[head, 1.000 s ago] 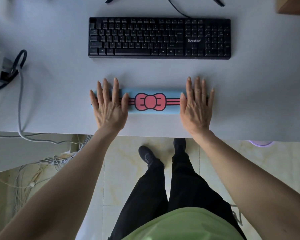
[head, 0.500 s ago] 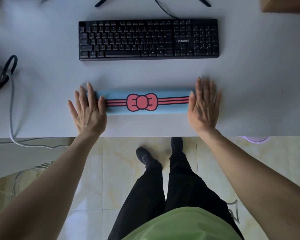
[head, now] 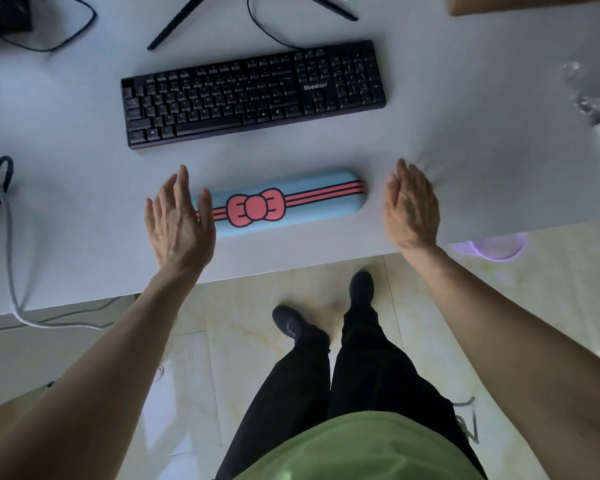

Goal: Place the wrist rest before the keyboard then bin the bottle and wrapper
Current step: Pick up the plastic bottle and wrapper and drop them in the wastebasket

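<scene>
A light blue wrist rest (head: 305, 211) with a pink bow and stripes lies on the white desk (head: 465, 161), a short gap in front of the black keyboard (head: 253, 93). My left hand (head: 179, 220) hovers open over the rest's left end and hides it. My right hand (head: 413, 209) is open just right of the rest, apart from it and holding nothing. A clear crinkled plastic thing (head: 593, 102), blurred, lies at the desk's far right; I cannot tell whether it is the bottle or the wrapper.
A purple bin (head: 492, 247) shows under the desk's front edge at right. Cables (head: 11, 258) hang off the left side. Black stand legs (head: 177, 22) and a cardboard box (head: 534, 3) sit behind the keyboard. My legs stand on the tiled floor.
Both hands have lifted off the wrist rest's ends and opened away from it. The view has turned right, and the clear plastic thing has come into sight.
</scene>
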